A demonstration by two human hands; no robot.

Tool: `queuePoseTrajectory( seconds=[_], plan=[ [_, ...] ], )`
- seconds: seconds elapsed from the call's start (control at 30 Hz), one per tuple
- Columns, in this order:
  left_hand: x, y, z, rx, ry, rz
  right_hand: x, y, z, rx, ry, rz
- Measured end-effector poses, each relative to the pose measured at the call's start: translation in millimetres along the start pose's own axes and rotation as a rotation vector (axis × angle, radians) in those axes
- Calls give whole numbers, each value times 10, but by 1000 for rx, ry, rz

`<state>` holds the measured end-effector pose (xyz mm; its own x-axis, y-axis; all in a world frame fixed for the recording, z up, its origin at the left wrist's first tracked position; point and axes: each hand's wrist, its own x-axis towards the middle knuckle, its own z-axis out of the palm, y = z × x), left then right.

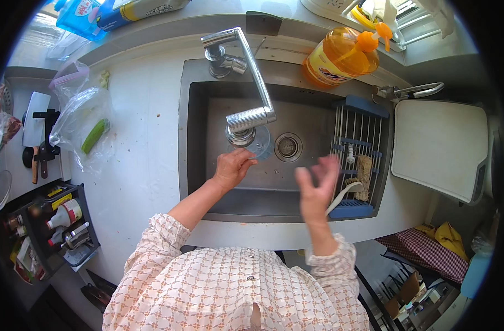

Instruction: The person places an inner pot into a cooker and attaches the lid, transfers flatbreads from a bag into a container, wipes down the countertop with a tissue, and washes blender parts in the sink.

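Note:
My left hand (232,169) pinches the near rim of a clear bluish bowl or cup (263,145) in the stainless-steel sink (252,203). Right over that vessel hangs the head of the chrome faucet (248,120), hiding part of it. Whether water is running cannot be made out. My right hand (318,188) is raised over the sink's right part, blurred, with fingers apart and nothing in it. Just right of it are a roll-up drying rack (341,124) with blue ends, a pale-handled brush (344,194) and a loofah scrubber (363,178). The drain (288,147) lies between my hands.
An orange pump bottle (332,58) stands behind the sink. A white cutting board (440,145) lies to the right, near a small second tap (413,90). On the left counter, a plastic bag (76,120) lies around a green vegetable piece (95,135), near a cleaver (36,118).

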<state>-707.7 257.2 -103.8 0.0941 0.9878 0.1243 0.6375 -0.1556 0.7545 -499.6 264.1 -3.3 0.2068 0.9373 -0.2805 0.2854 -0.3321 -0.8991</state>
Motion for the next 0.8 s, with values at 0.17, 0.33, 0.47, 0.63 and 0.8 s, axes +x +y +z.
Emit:
queuePoseTrajectory(
  seconds=[0.17,0.33,0.47,0.63,0.8],
  plan=[
    [40,263,57,-32,-14,45,201,524,811,468,-136,529],
    [47,139,-219,-487,-189,-136,316,915,943,450,-123,454],
    [144,-245,-383,-575,1,-318,366,1088,987,316,-98,408],
    [378,112,-407,-48,-409,2,343,844,1134,260,-114,397],
    [526,11,-294,597,-439,531,357,810,1224,-59,-50,211]
  ],
)
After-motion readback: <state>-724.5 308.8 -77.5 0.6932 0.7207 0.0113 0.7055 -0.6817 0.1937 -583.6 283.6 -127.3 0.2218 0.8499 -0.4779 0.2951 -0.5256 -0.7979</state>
